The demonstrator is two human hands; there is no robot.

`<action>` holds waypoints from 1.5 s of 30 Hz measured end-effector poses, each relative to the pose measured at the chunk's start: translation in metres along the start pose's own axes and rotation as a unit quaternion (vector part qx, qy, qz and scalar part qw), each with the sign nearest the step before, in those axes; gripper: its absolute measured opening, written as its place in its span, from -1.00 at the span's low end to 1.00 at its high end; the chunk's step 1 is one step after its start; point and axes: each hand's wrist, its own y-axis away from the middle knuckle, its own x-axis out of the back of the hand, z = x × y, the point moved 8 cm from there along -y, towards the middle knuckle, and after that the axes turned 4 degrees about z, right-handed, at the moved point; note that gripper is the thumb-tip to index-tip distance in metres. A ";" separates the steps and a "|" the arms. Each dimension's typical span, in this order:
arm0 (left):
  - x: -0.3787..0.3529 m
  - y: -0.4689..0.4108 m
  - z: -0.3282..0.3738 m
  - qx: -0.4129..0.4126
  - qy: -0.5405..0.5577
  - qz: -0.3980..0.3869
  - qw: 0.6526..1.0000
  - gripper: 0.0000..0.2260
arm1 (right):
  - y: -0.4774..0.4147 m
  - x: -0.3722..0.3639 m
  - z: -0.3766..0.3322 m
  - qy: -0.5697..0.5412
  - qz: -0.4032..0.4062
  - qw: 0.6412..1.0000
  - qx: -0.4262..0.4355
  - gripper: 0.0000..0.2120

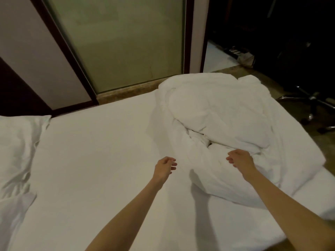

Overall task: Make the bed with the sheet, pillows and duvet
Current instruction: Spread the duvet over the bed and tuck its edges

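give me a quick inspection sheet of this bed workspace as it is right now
surface: smooth white sheet, stretched flat.
job's things: crumpled white duvet heaped at the sheet's right end; wrinkled white pillow at the left edge.
clutter: nothing seen.
hands: left hand above the sheet, right hand by the duvet's near edge; both loosely curled, holding nothing.
cables: nothing seen.
surroundings: frosted glass panel in a dark frame beyond the sheet's far edge; chrome swivel-chair base at far right.
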 end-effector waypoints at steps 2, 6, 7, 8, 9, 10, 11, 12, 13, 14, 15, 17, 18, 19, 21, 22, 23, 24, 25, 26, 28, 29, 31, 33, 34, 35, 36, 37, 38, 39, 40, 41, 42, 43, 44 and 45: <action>-0.019 -0.004 0.000 0.005 -0.007 0.004 1.000 -0.83 | -0.026 0.015 -0.001 0.005 0.011 1.000 0.015 -0.80; -0.058 -0.012 0.008 0.009 -0.018 0.030 0.999 -0.84 | -0.079 0.044 0.004 0.057 0.008 0.998 0.031 -0.80; -0.068 -0.013 0.010 0.009 -0.021 0.038 0.999 -0.84 | -0.094 0.052 0.006 0.067 0.009 0.997 0.033 -0.83; -0.080 -0.014 0.013 0.010 -0.021 0.048 0.999 -0.83 | -0.108 0.059 0.006 0.072 0.005 0.997 0.029 -0.88; -0.091 -0.014 0.015 0.012 -0.020 0.058 0.998 -0.83 | -0.121 0.067 0.005 0.081 0.001 0.996 0.031 -0.89; -0.102 -0.014 0.018 0.017 -0.025 0.067 0.997 -0.82 | -0.134 0.073 0.002 0.096 -0.005 0.995 0.036 -0.86; -0.113 -0.015 0.020 0.020 -0.040 0.074 0.996 -0.81 | -0.145 0.081 -0.003 0.118 -0.010 0.992 0.044 -0.86; -0.124 -0.016 0.022 0.021 -0.065 0.081 0.994 -0.80 | -0.155 0.088 -0.008 0.140 -0.012 0.989 0.054 -0.87; -0.134 -0.017 0.024 0.020 -0.091 0.088 0.992 -0.79 | -0.164 0.095 -0.013 0.159 -0.012 0.985 0.060 -0.82; -0.144 -0.018 0.027 0.019 -0.113 0.094 0.989 -0.77 | -0.174 0.101 -0.018 0.172 -0.010 0.983 0.069 -0.74; -0.155 -0.018 0.030 0.018 -0.130 0.098 0.987 -0.75 | -0.185 0.106 -0.023 0.184 -0.009 0.980 0.077 -0.66; -0.175 -0.018 0.033 0.017 -0.165 0.096 0.981 -0.72 | -0.208 0.112 -0.028 0.224 -0.005 0.971 0.081 -0.53; -0.186 -0.019 0.033 0.017 -0.192 0.085 0.978 -0.71 | -0.219 0.115 -0.028 0.238 -0.006 0.969 0.071 -0.47; -0.197 -0.021 0.031 0.017 -0.227 0.068 0.971 -0.68 | -0.228 0.117 -0.028 0.241 -0.008 0.969 0.058 -0.43; -0.211 -0.028 0.028 0.020 -0.291 0.041 0.956 -0.61 | -0.243 0.119 -0.028 0.243 -0.021 0.969 0.033 -0.34; -0.215 -0.032 0.028 0.025 -0.318 0.035 0.947 -0.58 | -0.250 0.118 -0.027 0.242 -0.032 0.969 0.026 -0.30; -0.218 -0.036 0.028 0.027 -0.344 0.034 0.938 -0.55 | -0.257 0.116 -0.025 0.234 -0.046 0.971 0.023 -0.27; -0.221 -0.039 0.028 0.030 -0.365 0.031 0.930 -0.52 | -0.263 0.112 -0.021 0.220 -0.063 0.973 0.018 -0.24; -0.225 -0.041 0.027 0.034 -0.379 0.024 0.924 -0.49 | -0.271 0.108 -0.016 0.204 -0.080 0.976 0.012 -0.23; -0.231 -0.040 0.024 0.040 -0.388 0.013 0.921 -0.45 | -0.276 0.105 -0.012 0.195 -0.093 0.976 0.006 -0.22; -0.244 -0.038 0.015 0.056 -0.414 -0.011 0.909 -0.34 | -0.284 0.101 -0.004 0.204 -0.104 0.973 0.003 -0.22; -0.250 -0.036 0.010 0.064 -0.437 -0.018 0.897 -0.27 | -0.287 0.100 -0.003 0.213 -0.101 0.972 0.008 -0.23; -0.260 -0.036 0.005 0.070 -0.483 -0.015 0.873 -0.16 | -0.291 0.100 -0.004 0.211 -0.084 0.974 0.019 -0.22; -0.267 -0.039 0.006 0.059 -0.507 -0.006 0.860 -0.17 | -0.293 0.102 -0.001 0.195 -0.066 0.978 0.021 -0.17; -0.269 -0.041 0.008 0.048 -0.522 -0.003 0.852 -0.23 | -0.293 0.102 0.000 0.190 -0.060 0.980 0.020 -0.15; -0.272 -0.044 0.010 0.035 -0.540 -0.003 0.841 -0.32 | -0.294 0.102 0.003 0.192 -0.056 0.979 0.021 -0.14; -0.274 -0.046 0.014 0.018 -0.560 -0.004 0.829 -0.43 | -0.294 0.101 0.005 0.206 -0.055 0.977 0.022 -0.15; -0.276 -0.048 0.017 0.000 -0.576 -0.006 0.817 -0.55 | -0.296 0.101 0.007 0.222 -0.054 0.973 0.021 -0.17; -0.277 -0.049 0.019 -0.017 -0.586 -0.006 0.810 -0.66 | -0.297 0.100 0.008 0.234 -0.054 0.970 0.019 -0.20; -0.277 -0.050 0.019 -0.026 -0.587 -0.007 0.809 -0.74 | -0.299 0.099 0.010 0.235 -0.059 0.970 0.013 -0.26; -0.277 -0.050 0.019 -0.031 -0.583 -0.008 0.812 -0.78 | -0.300 0.099 0.012 0.221 -0.068 0.973 0.004 -0.35; -0.276 -0.050 0.017 -0.032 -0.576 -0.006 0.817 -0.79 | -0.301 0.098 0.012 0.205 -0.078 0.976 0.003 -0.45; -0.274 -0.050 0.017 -0.032 -0.567 0.001 0.823 -0.80 | -0.301 0.097 0.011 0.199 -0.090 0.976 0.006 -0.55; -0.271 -0.048 0.016 -0.029 -0.558 0.011 0.829 -0.81 | -0.302 0.096 0.009 0.199 -0.099 0.975 0.011 -0.63; -0.267 -0.047 0.017 -0.028 -0.546 0.025 0.837 -0.81 | -0.300 0.096 0.006 0.202 -0.104 0.974 0.020 -0.67; -0.263 -0.045 0.016 -0.022 -0.530 0.037 0.847 -0.81 | -0.300 0.095 0.003 0.206 -0.105 0.972 0.029 -0.69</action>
